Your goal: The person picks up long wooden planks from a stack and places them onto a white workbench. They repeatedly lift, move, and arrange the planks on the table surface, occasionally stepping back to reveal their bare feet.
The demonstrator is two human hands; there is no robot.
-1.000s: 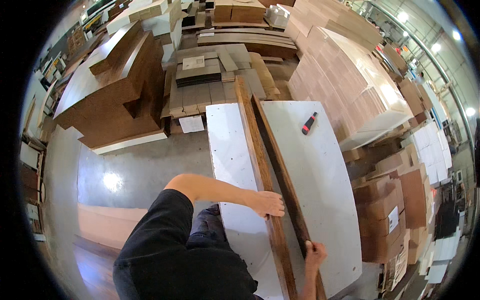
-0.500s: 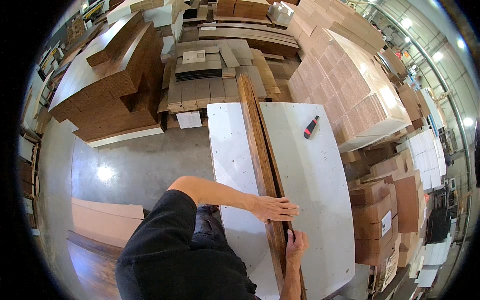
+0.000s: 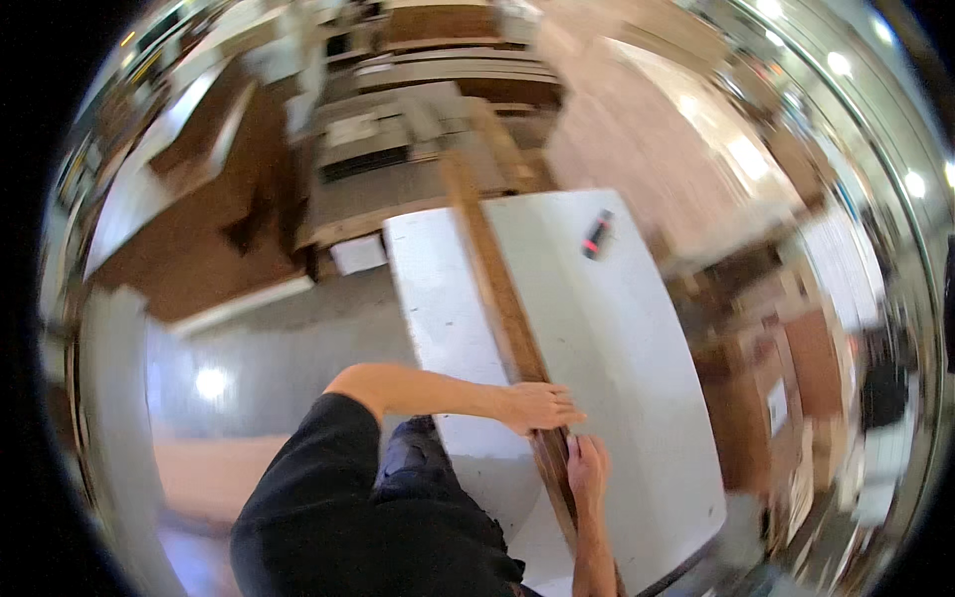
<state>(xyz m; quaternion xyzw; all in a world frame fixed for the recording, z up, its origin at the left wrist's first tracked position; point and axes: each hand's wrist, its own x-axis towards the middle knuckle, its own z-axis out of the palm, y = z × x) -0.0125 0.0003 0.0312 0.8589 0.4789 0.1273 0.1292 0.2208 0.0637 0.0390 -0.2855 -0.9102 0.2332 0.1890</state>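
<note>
Long brown wood-grain boards (image 3: 509, 316) lie lengthwise over a white work table (image 3: 622, 328), their far end past the table's back edge. They look pressed together, though blur hides the seam. My left hand (image 3: 542, 406) rests across the top of them, palm down, fingers stretched over the right edge. Just nearer to me, my right hand (image 3: 589, 463) is closed on that right edge, its fingers curled and partly hidden. A black and red utility knife (image 3: 597, 235) lies on the table's far right, apart from both hands.
Stacked brown panels (image 3: 189, 214) stand on the far left, and flat boards (image 3: 388, 179) are piled behind the table. A large pale stack (image 3: 657, 149) rises at the back right. Cardboard boxes (image 3: 741, 418) line the right side. A tan sheet (image 3: 219, 473) lies at the lower left.
The view has shifted and blurred. The dark gap between the boards no longer shows. My right hand has come up closer to my left, which stays across the boards.
</note>
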